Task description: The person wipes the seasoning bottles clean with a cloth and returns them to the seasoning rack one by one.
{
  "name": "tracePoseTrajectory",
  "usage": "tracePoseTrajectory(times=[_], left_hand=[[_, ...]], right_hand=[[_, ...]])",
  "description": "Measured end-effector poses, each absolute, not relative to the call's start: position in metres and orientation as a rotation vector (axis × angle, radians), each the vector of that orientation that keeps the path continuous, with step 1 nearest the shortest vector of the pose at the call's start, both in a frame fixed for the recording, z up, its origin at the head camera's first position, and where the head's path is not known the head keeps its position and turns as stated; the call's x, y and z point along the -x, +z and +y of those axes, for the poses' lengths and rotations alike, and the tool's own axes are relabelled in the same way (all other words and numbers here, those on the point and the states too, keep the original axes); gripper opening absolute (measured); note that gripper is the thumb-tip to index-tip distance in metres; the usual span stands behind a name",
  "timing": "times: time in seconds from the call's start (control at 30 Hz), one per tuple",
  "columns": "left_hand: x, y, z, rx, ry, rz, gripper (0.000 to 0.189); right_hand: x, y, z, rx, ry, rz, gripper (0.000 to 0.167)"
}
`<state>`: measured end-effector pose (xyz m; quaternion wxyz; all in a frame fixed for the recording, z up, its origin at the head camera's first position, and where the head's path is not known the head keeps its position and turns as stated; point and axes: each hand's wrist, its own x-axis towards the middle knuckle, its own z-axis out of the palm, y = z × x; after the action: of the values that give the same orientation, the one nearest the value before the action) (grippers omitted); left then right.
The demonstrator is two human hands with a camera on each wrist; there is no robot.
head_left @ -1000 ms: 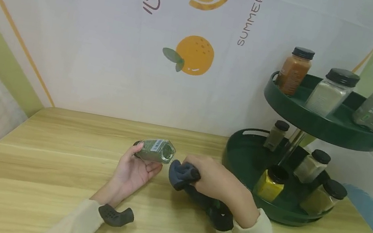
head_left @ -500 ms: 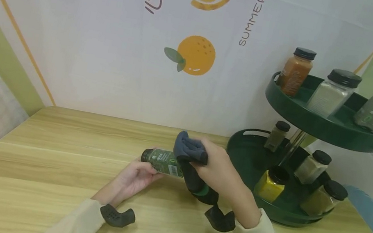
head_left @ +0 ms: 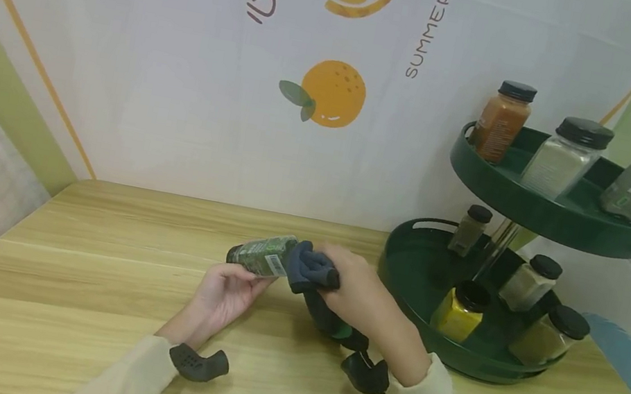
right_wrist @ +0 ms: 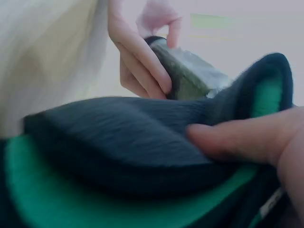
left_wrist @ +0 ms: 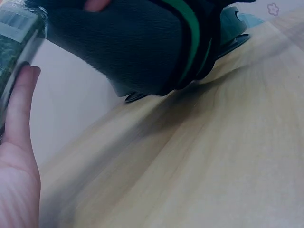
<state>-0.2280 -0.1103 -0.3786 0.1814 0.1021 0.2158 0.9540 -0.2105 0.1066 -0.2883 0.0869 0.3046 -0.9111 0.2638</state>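
Observation:
My left hand [head_left: 220, 298] grips a spice jar [head_left: 263, 255] of green herbs, tipped on its side over the table, black lid pointing left. A printed label and a barcode show on its side. My right hand [head_left: 360, 296] pinches a dark blue-grey cloth [head_left: 309, 269] with black edging and green parts, bunched at the base end of the jar. Part of the cloth hangs below the hand. In the right wrist view the thumb presses on the cloth [right_wrist: 118, 130], which overlaps the jar's base [right_wrist: 190, 76]. The left wrist view shows the cloth [left_wrist: 128, 47] close beside the jar [left_wrist: 16, 28].
A two-tier dark green rack [head_left: 559, 219] stands at the right, with several black-lidded spice jars on both tiers. One lower jar [head_left: 458, 314] is yellow. The wooden table [head_left: 89, 256] runs up to a white printed curtain [head_left: 181, 96] behind.
The jar has turned in my left hand, from its base facing the camera to its label side showing. My right hand rose with the cloth, then came down again against the jar's base.

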Motion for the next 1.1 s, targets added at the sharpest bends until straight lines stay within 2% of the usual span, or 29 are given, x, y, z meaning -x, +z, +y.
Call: tracePoseTrajectory(times=[0.13, 0.23, 0.37, 0.47, 0.83, 0.97, 1.1], left_hand=[[0.228, -0.380, -0.112, -0.277, 2.700, 0.559, 0.070], [0.228, -0.380, -0.112, -0.258, 2.672, 0.638, 0.062], [0.227, -0.380, -0.110, -0.240, 2.532, 0.865, 0.047], [0.228, -0.380, -0.108, -0.249, 2.425, 1.019, 0.044], [0.228, -0.380, -0.104, -0.209, 2.422, 1.160, 0.065], [0.230, -0.381, -0.103, -0.179, 2.432, 1.162, 0.067], [0.231, -0.381, -0.101, -0.199, 2.395, 1.209, 0.065]], right_hand=[[0.211, -0.285, 0.109, -0.822, 0.696, -2.807, 0.033], [0.210, -0.282, 0.110, -0.744, 0.690, -2.832, 0.032], [0.209, -0.281, 0.110, -0.763, 0.689, -2.787, 0.033], [0.208, -0.280, 0.111, -0.809, 0.656, -2.735, 0.035], [0.207, -0.271, 0.116, -0.816, 0.838, -2.547, 0.040], [0.206, -0.269, 0.116, -0.770, 0.944, -2.431, 0.038], [0.206, -0.274, 0.112, -0.903, 0.916, -2.438, 0.043]])
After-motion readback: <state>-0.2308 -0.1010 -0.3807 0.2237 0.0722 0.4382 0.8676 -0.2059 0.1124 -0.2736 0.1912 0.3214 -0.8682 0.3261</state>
